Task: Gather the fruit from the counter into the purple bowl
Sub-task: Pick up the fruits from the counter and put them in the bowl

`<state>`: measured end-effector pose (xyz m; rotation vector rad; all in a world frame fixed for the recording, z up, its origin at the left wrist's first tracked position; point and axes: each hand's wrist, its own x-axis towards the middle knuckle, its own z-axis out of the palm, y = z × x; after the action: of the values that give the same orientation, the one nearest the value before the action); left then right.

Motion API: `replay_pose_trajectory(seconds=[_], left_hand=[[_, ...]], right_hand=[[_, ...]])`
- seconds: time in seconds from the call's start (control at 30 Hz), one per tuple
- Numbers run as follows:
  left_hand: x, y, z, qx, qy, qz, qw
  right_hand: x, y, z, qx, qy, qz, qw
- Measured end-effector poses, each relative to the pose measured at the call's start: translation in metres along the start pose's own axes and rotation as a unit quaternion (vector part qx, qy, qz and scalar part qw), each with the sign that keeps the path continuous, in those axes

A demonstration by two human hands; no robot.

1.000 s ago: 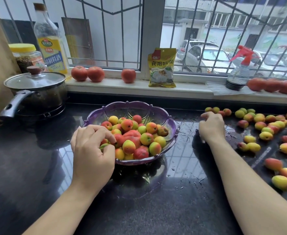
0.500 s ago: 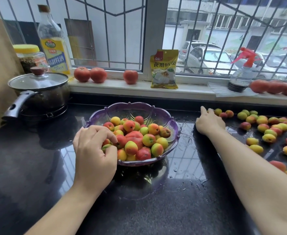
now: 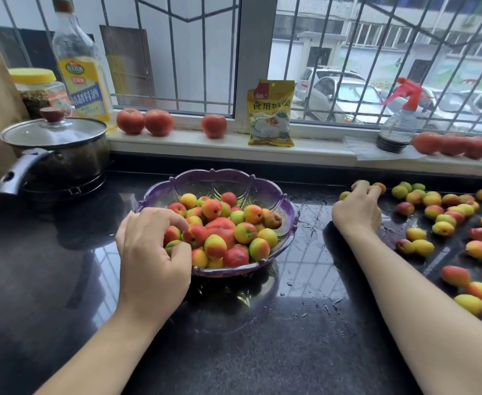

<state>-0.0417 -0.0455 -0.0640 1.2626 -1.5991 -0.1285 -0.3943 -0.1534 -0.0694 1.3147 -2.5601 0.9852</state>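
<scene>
The purple bowl [image 3: 288, 206] sits mid-counter, heaped with small red, yellow and green fruit [image 3: 245, 232]. My left hand [image 3: 151, 252] grips the bowl's near left rim, its fingers curled over the edge and touching the fruit there. Several more loose fruit [image 3: 442, 228] lie scattered over the black counter [image 3: 262, 352] to the right. My right hand [image 3: 353, 212] reaches to the far left end of that scatter, with its fingertips curled round small fruit [image 3: 380, 187] near the back edge.
A lidded pot [image 3: 63, 155] stands at the back left, with a bottle [image 3: 83, 72] and jar [image 3: 38, 92] behind it. The windowsill holds tomatoes [image 3: 144, 121], a yellow packet [image 3: 271, 112] and a spray bottle [image 3: 399, 124]. Water drops lie on the counter between the bowl and the scatter.
My right hand has moved further right and back along the counter, and its fingers have curled onto fruit. My left hand stays at the bowl's rim.
</scene>
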Motion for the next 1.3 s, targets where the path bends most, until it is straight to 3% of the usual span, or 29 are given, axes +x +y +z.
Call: replay_pose_trajectory(seconds=[0.13, 0.27, 0.47, 0.57, 0.63, 0.73, 0.83, 1.03, 1.17, 1.3], left_hand=[[0.000, 0.000, 0.000, -0.002, -0.001, -0.003, 1.000], [0.000, -0.001, 0.001, 0.003, 0.001, -0.003, 1.000], [0.001, 0.002, 0.000, -0.009, 0.001, -0.015, 1.000], [0.000, 0.002, 0.000, -0.013, 0.005, -0.010, 1.000], [0.000, 0.005, -0.001, -0.015, 0.005, -0.029, 0.999], [-0.004, 0.008, -0.003, -0.045, 0.002, -0.077, 0.996], [-0.007, 0.010, -0.006, -0.054, -0.021, -0.103, 0.993], [-0.008, 0.015, -0.011, -0.046, -0.029, -0.129, 0.990], [-0.006, 0.017, -0.014, -0.098, -0.023, -0.198, 0.975], [-0.005, 0.017, -0.016, -0.114, -0.024, -0.193, 0.974]], right_hand=[[0.006, -0.005, 0.004, -0.087, -0.091, -0.010, 0.992], [0.007, -0.006, 0.012, -0.105, -0.064, -0.016, 0.992], [-0.007, -0.010, -0.004, 0.067, -0.024, -0.008, 0.997], [-0.034, -0.050, -0.034, 0.202, -0.044, -0.118, 0.971], [-0.054, -0.090, -0.057, 0.228, -0.114, -0.200, 0.946], [-0.070, -0.141, -0.067, 0.124, -0.238, -0.273, 0.924], [-0.069, -0.162, -0.046, -0.004, -0.285, -0.241, 0.928], [-0.066, -0.164, -0.046, -0.037, -0.266, -0.210, 0.940], [-0.076, -0.128, -0.072, 0.085, -0.175, -0.150, 0.969], [-0.107, -0.068, -0.095, 0.183, -0.109, -0.099, 0.972]])
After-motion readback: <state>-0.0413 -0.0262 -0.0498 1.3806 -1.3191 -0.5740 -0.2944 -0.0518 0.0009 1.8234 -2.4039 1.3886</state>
